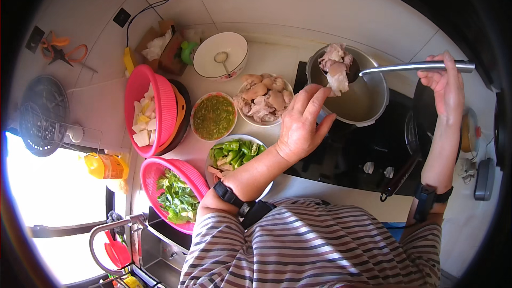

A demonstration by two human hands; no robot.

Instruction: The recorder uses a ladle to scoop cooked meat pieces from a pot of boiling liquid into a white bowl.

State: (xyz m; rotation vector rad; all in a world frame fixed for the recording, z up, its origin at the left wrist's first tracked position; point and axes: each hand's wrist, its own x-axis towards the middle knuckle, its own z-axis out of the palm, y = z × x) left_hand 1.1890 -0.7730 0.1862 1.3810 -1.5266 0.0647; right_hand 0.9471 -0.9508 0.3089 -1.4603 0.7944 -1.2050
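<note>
My right hand (446, 84) grips the metal handle of a ladle (416, 67), whose bowl is over an open metal pot (382, 100). Pieces of pale meat (336, 62) are heaped in the ladle. The fingertips of my left hand (306, 122) are at the lowest piece; whether they pinch it or only touch it, I cannot tell. Cloudy liquid (356, 104) shows inside the pot. To the left of the pot, a bowl (264, 123) is piled with similar meat pieces.
On the counter at left are a white bowl (208, 54) with a spoon, a bowl of green sauce (214, 116), cut green peppers (236, 152) and pink baskets of pale chunks (162, 116) and leafy greens (178, 196). A dark pan (428, 104) stands on the black cooktop (348, 156).
</note>
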